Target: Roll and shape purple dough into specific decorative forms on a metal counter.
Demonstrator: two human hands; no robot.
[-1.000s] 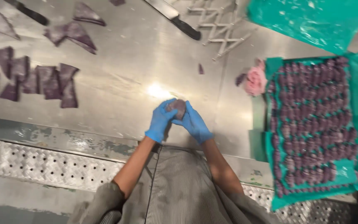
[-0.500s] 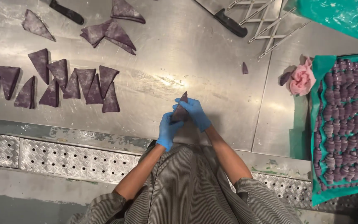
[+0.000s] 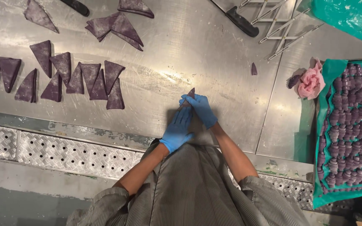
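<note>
Compared with a second ago, both gloved hands, left hand (image 3: 177, 129) and right hand (image 3: 202, 109), have stretched the purple dough piece (image 3: 191, 93) from a lump toward 12 o'clock, each pinching it, so rolling appears underway.

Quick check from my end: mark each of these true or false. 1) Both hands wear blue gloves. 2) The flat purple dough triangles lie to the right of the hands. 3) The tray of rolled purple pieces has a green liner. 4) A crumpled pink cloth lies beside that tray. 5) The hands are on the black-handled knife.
1) True: the left hand and right hand both wear blue gloves.
2) False: the flat purple dough triangles lie to the left of the hands.
3) True: the tray's green liner shows under the rolled purple pieces.
4) True: the crumpled pink cloth lies by its left edge.
5) False: the black-handled knife lies untouched; the hands hold a small purple dough piece.
</note>
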